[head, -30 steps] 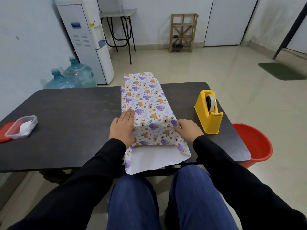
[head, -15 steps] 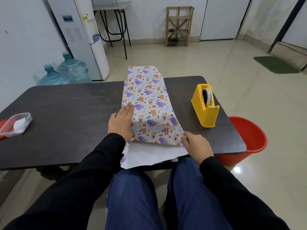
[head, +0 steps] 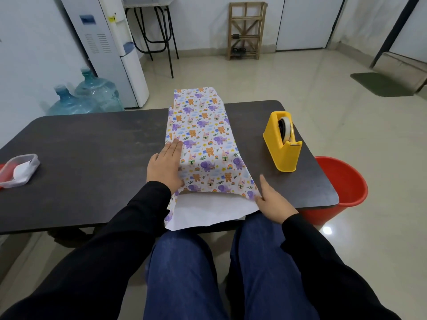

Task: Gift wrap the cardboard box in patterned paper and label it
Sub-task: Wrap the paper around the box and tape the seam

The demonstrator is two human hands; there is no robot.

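The right hand [head: 273,199] was found at the near right corner of the patterned paper [head: 203,144], thumb and fingers pinching that corner where printed side met white underside. A second before, it had rested further up the paper's right edge; it had since drawn back towards the person's lap, the index finger left pointing up along the edge. The left hand [head: 166,166] had not shifted — it lay flat, fingers spread and pressed down on the paper's left edge, pinching nothing.

The paper lay lengthwise down the middle of the tabletop [head: 92,158], its far end hanging past the far edge and its near end, white side up, drooping over the near edge. The cardboard box could not be seen; it was judged to sit beneath the folded paper (the raised shape under the hands suggested as much).

The move to the corner suggested the near flap was about to be pulled taut or folded — wrapping was under way, with no tape seen on the paper and no label.

The yellow tape dispenser [head: 283,144] stood well apart on the right, untouched. No brand or legible writing was found; the paper carried only cartoon animals and rainbows.
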